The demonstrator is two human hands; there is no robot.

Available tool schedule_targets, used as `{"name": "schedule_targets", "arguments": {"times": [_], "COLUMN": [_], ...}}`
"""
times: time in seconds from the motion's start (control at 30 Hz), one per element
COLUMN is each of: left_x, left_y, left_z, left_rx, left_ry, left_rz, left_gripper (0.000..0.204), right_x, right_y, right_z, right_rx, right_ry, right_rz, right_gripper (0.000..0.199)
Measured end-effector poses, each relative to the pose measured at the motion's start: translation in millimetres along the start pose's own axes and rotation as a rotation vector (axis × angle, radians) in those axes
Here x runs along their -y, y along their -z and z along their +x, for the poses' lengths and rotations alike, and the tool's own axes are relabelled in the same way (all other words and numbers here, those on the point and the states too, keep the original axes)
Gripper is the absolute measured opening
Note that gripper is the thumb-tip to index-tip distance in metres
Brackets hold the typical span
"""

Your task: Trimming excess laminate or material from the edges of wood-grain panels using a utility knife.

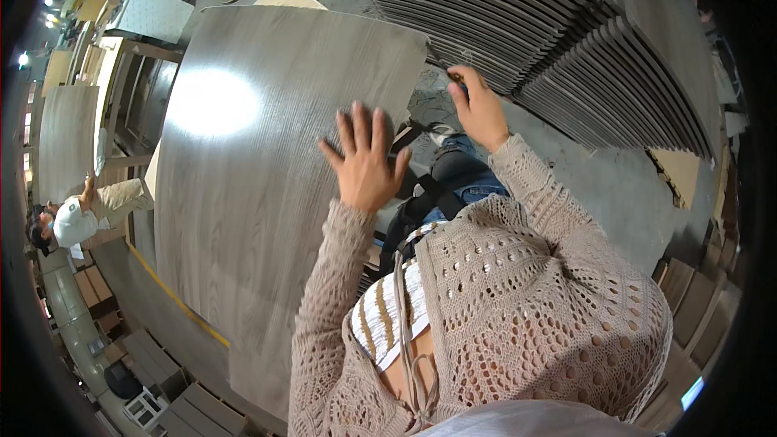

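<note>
A large grey wood-grain panel (259, 218) lies in front of me and to my left, with a bright glare on its far left part. Fingers spread, my left hand (366, 160) rests flat on the panel near its right edge. My right hand (479, 109) is off that edge, beside the panel's far right corner. Its fingers are closed in a pinch around a small dark item with a brassy end, mostly hidden by the fingers, so its kind does not show.
Tall stacks of thin grey panels (477, 12) stand at the far right. On the left, a co-worker (77, 214) in a white top is beside another upright panel (67, 142). A yellow line (180, 299) runs along the floor. Stacked boards (202, 413) lie at the lower left.
</note>
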State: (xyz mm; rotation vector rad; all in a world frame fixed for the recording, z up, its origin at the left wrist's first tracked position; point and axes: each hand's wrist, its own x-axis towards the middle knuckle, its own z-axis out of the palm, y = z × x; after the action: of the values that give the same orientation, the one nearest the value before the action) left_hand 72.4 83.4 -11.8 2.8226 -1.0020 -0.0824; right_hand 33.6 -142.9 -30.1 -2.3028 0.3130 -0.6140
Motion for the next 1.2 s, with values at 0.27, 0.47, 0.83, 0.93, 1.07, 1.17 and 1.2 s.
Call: {"name": "schedule_targets", "arguments": {"times": [0.27, 0.47, 0.83, 0.93, 1.07, 1.17, 1.2], "left_x": [-38, -38, -40, -40, -41, -40, -40], "left_y": [-11, -16, -5, 3, 9, 9, 9], "left_z": [87, 90, 89, 89, 89, 88, 88], "left_rx": [-0.133, -0.171, -0.164, -0.166, -0.199, -0.219, -0.224], "left_ry": [0.061, 0.070, 0.081, 0.082, 0.038, 0.021, 0.020], "left_rz": [0.021, 0.074, 0.069, 0.086, 0.044, 0.038, 0.031], "left_gripper": [0.071, 0.065, 0.063, 0.063, 0.062, 0.061, 0.060], "right_x": [2, 3, -4, 1, 8, 13, 15], "right_y": [14, 24, 34, 48, 46, 34, 33], "right_z": [-4, 26, 43, 52, 67, 87, 91], "right_rx": [0.075, 0.113, 0.200, 0.231, 0.207, 0.218, 0.221], "right_ry": [0.014, 0.008, 0.113, 0.156, 0.198, 0.216, 0.220], "right_rz": [-0.120, -0.153, -0.229, -0.230, -0.286, -0.289, -0.289], "right_gripper": [0.021, 0.017, 0.017, 0.017, 0.019, 0.021, 0.021]}}
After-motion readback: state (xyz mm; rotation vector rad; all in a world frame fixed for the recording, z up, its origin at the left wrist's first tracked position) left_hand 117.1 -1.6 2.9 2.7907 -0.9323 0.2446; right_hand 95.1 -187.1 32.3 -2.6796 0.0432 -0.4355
